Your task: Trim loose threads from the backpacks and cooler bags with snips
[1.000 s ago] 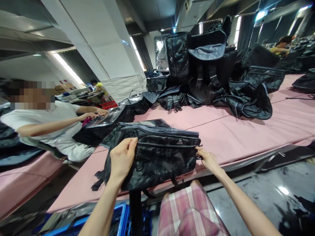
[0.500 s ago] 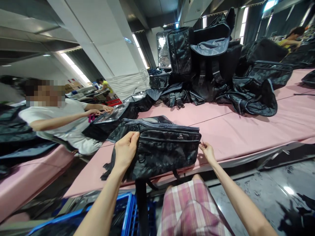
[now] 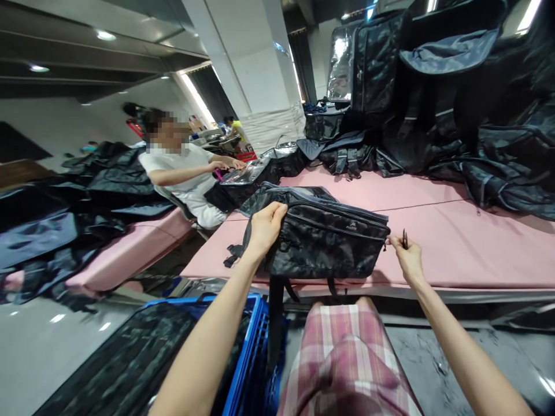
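Observation:
A dark camouflage backpack [image 3: 332, 245] lies on its side at the near edge of the pink table, its zipped face and small logo towards me. My left hand [image 3: 265, 231] is closed on the bag's upper left edge, thumb on top. At the bag's right end, my right hand [image 3: 406, 254] is closed around small dark thread snips [image 3: 404, 238], with the points sticking up. Its thumb and fingertip pinch close to the bag's right corner, by the zipper end. Whether they grip a thread or the zipper pull there is too small to tell. Dark straps hang over the table edge.
More dark bags [image 3: 377, 66] are piled at the back right of the pink table [image 3: 437, 242]. A blue crate [image 3: 254, 323] with dark camouflage pieces stands below left. Across the table, a person in white [image 3: 182, 173] handles another bag. Another pink table [image 3: 130, 248] bears more bags at left.
My view has swung left, showing more of the blue crate and left table. My right hand has turned, so the snips now point up. My left hand keeps its hold on the backpack.

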`<action>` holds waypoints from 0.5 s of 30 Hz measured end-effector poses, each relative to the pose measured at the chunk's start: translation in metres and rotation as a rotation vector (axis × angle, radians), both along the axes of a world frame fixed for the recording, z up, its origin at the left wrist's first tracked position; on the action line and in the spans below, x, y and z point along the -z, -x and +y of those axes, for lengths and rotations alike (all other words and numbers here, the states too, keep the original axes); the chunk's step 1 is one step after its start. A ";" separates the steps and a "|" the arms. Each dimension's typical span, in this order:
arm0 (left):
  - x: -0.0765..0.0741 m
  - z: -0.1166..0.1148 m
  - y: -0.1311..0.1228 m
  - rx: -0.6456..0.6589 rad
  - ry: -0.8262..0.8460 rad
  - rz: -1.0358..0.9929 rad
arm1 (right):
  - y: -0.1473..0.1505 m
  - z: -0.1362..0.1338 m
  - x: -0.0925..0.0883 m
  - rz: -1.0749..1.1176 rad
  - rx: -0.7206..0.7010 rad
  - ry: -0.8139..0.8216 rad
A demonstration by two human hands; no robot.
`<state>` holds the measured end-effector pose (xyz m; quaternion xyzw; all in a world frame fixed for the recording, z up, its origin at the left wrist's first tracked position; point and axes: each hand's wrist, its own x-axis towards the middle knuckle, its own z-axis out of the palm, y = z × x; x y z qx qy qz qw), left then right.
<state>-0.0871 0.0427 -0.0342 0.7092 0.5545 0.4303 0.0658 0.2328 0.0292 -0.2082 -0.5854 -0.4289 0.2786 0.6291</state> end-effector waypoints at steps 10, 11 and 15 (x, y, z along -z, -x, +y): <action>-0.003 -0.011 0.012 0.080 0.094 0.041 | 0.058 -0.045 0.003 -0.052 -0.149 -0.059; -0.001 -0.024 0.015 0.112 0.116 0.038 | 0.043 -0.033 -0.012 -0.064 -0.078 -0.087; 0.023 -0.095 0.039 0.223 0.399 -0.022 | -0.003 0.026 -0.072 -0.446 0.071 0.011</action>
